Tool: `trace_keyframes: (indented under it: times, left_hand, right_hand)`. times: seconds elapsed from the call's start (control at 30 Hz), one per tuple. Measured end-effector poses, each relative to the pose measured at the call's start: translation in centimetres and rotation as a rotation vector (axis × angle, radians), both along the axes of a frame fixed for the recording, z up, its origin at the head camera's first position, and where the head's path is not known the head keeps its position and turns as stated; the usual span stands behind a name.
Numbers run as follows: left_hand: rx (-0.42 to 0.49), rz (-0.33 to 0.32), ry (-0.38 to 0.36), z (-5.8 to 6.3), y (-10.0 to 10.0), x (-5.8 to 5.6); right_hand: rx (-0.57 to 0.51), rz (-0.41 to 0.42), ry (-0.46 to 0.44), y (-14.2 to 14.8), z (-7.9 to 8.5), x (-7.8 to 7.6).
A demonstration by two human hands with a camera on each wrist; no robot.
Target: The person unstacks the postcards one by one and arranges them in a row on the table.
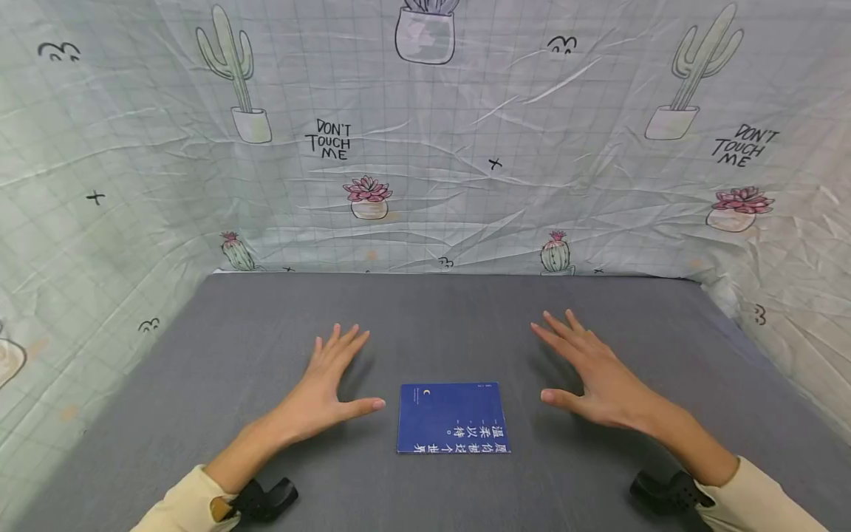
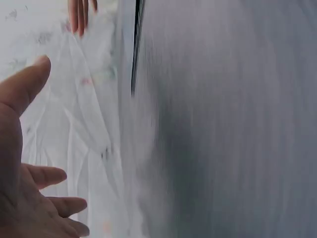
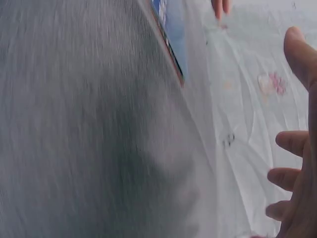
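A thin blue booklet (image 1: pixel 452 410) with white characters and a small yellow moon lies flat on the grey table; its lettering appears upside down from here. To its left, my left hand (image 1: pixel 326 384) hovers with fingers spread and thumb pointing toward the cover. On the other side my right hand (image 1: pixel 598 380) is held the same way, apart from the booklet and holding nothing. The left wrist view shows the booklet's dark edge (image 2: pixel 135 49) beyond the thumb. In the right wrist view a corner of the booklet (image 3: pixel 171 39) shows, blurred.
The grey tabletop (image 1: pixel 299 303) reaches back to a wrinkled white cloth (image 1: pixel 452 199) printed with cacti and words, which also hangs at both sides. Black wrist devices are strapped at the left cuff (image 1: pixel 266 502) and the right cuff (image 1: pixel 668 491).
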State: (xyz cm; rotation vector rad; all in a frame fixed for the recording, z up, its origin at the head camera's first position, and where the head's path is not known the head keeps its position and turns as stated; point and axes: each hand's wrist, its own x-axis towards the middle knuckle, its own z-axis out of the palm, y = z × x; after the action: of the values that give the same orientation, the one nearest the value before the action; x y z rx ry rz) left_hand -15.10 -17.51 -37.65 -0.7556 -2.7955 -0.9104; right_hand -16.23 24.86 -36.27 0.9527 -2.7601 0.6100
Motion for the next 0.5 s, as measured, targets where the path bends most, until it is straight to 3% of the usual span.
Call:
trace_keyframes:
  times: [0.1,0.23,0.37,0.5]
  left_hand:
    - [0.109,-0.034,-0.053,-0.4,1.4,0.6]
    - [0.19,-0.071,-0.116,-0.9,2.8,1.2]
    - [0.228,-0.113,-0.185,-1.4,3.3,1.4]
    - [0.227,-0.141,-0.208,-2.1,3.3,1.4]
  right_hand:
    - [-0.066,0.061,-0.022,-1.2,-0.3,0.3]
    - [-0.14,0.12,-0.08,-2.6,-0.5,1.0]
    - [-0.18,0.166,-0.124,-3.8,-1.1,1.7]
    - [-0.19,0.193,-0.16,-4.8,-1.8,2.1]
